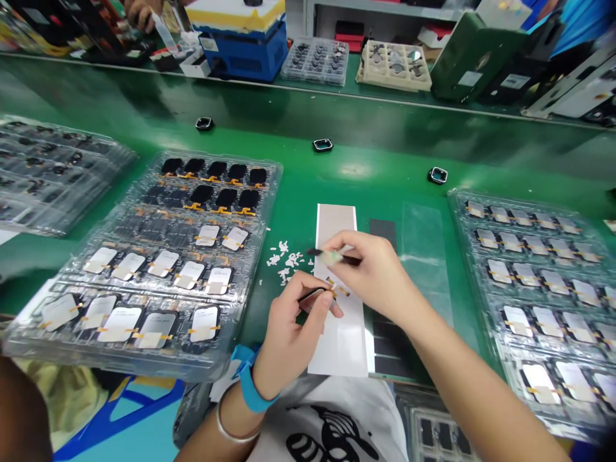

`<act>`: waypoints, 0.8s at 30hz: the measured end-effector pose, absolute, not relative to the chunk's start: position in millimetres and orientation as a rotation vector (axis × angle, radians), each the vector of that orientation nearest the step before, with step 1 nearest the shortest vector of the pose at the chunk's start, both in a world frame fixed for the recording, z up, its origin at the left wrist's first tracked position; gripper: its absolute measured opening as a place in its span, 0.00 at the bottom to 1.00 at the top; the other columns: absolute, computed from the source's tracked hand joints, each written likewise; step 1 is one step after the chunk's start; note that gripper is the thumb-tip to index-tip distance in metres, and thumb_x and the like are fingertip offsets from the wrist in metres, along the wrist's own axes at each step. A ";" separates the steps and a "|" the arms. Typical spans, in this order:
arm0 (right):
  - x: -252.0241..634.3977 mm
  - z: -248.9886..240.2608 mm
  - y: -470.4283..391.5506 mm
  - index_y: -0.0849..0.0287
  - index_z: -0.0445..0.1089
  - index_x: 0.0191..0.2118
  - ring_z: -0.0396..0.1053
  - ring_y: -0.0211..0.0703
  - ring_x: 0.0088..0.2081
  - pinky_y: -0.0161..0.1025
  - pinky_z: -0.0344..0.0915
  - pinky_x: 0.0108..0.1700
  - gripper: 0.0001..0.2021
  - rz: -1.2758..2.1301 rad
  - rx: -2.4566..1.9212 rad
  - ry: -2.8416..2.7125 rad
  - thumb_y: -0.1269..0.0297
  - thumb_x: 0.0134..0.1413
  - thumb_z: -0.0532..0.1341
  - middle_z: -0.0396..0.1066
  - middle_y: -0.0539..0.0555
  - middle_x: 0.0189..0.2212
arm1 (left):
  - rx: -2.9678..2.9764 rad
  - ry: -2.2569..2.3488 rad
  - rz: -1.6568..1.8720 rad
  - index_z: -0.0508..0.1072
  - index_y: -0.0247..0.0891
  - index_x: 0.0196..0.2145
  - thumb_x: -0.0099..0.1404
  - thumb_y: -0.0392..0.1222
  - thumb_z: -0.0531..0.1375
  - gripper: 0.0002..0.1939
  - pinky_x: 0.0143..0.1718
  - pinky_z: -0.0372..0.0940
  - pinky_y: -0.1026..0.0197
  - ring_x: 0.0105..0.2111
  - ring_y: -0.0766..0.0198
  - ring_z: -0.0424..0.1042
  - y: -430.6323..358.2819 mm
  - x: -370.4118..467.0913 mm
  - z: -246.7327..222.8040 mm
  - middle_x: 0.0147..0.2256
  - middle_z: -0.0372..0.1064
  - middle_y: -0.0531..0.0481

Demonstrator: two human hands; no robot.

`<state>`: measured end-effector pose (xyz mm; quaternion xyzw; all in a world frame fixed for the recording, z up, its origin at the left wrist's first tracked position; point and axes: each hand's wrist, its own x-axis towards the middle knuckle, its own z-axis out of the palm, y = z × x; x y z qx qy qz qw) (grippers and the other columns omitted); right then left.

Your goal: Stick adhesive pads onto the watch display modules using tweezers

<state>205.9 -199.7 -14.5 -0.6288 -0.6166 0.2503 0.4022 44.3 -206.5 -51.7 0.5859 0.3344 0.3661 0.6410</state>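
Observation:
Low in the middle, my left hand point(301, 324) holds a small dark-edged screen part point(312, 298) between thumb and fingers, its orange flex tail pointing right. Just above and to the right, my right hand point(368, 263) pinches a dark thin tool point(350, 260), whose pale middle is blurred. The tool's tip points left, above the part and apart from it. Beneath both hands lies a long white and grey sheet point(337, 221). Small white scraps point(292, 260) are scattered on the green table left of the hands.
A clear tray point(192, 356) of screen parts stands at left, another point(495, 333) at right. Black strips point(394, 350) and clear film point(423, 256) lie right of the sheet. Three small frames point(323, 145) sit farther back. Behind them, a shelf holds a blue box point(245, 56).

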 end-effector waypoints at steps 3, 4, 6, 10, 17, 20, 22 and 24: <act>205.8 -20.1 -179.0 0.60 0.72 0.26 0.72 0.39 0.31 0.36 0.67 0.36 0.07 0.673 -1.655 -1.533 0.79 0.48 0.63 0.75 0.50 0.26 | 1.290 0.802 0.886 0.66 0.41 0.39 0.74 0.47 0.56 0.08 0.22 0.58 0.67 0.20 0.70 0.61 -205.6 45.0 -51.6 0.28 0.72 0.53; 204.9 -21.7 -176.0 0.60 0.72 0.26 0.73 0.39 0.32 0.37 0.68 0.37 0.07 0.680 -1.650 -1.531 0.79 0.47 0.63 0.75 0.50 0.27 | 1.269 0.812 0.899 0.65 0.41 0.39 0.74 0.47 0.56 0.08 0.22 0.58 0.67 0.19 0.71 0.61 -205.1 45.2 -51.2 0.28 0.72 0.53; 203.3 -22.0 -177.1 0.60 0.73 0.29 0.74 0.38 0.34 0.36 0.69 0.39 0.08 0.730 -1.600 -1.535 0.80 0.48 0.62 0.77 0.50 0.30 | 1.234 0.820 0.915 0.65 0.42 0.40 0.74 0.47 0.56 0.07 0.22 0.57 0.67 0.19 0.71 0.59 -204.1 45.6 -50.1 0.28 0.71 0.54; 202.3 -13.5 -200.1 0.59 0.73 0.36 0.74 0.35 0.31 0.31 0.69 0.32 0.08 0.712 -1.428 -1.556 0.77 0.54 0.60 0.76 0.49 0.32 | 1.199 0.833 0.954 0.66 0.42 0.40 0.75 0.47 0.54 0.07 0.22 0.56 0.67 0.20 0.71 0.56 -203.5 46.3 -48.7 0.28 0.69 0.55; 199.4 -18.6 -228.3 0.61 0.72 0.44 0.76 0.38 0.32 0.34 0.72 0.31 0.09 -0.204 -1.396 -2.051 0.74 0.63 0.56 0.78 0.55 0.39 | 1.198 0.883 0.960 0.70 0.43 0.42 0.72 0.50 0.58 0.09 0.26 0.62 0.65 0.24 0.67 0.65 -203.6 44.4 -52.6 0.29 0.66 0.53; 197.2 -22.2 -227.5 0.61 0.73 0.41 0.75 0.37 0.30 0.35 0.69 0.27 0.09 -0.315 -1.402 -2.103 0.73 0.65 0.55 0.78 0.55 0.36 | 1.267 0.932 0.936 0.70 0.43 0.43 0.73 0.49 0.57 0.09 0.27 0.63 0.64 0.25 0.65 0.66 -204.0 42.6 -55.2 0.29 0.66 0.53; 196.6 -22.6 -226.5 0.61 0.72 0.37 0.73 0.36 0.28 0.35 0.67 0.26 0.10 -0.295 -1.404 -2.123 0.74 0.66 0.54 0.77 0.54 0.35 | 1.325 0.954 0.925 0.70 0.43 0.43 0.73 0.48 0.56 0.08 0.27 0.61 0.64 0.26 0.65 0.65 -203.9 42.1 -55.6 0.28 0.66 0.53; 197.2 -22.1 -224.7 0.60 0.72 0.35 0.71 0.35 0.28 0.34 0.65 0.26 0.10 -0.135 -1.419 -2.050 0.74 0.64 0.54 0.76 0.53 0.33 | 1.373 0.947 0.932 0.71 0.43 0.42 0.74 0.46 0.56 0.07 0.28 0.61 0.64 0.27 0.66 0.65 -203.7 42.2 -54.6 0.29 0.66 0.53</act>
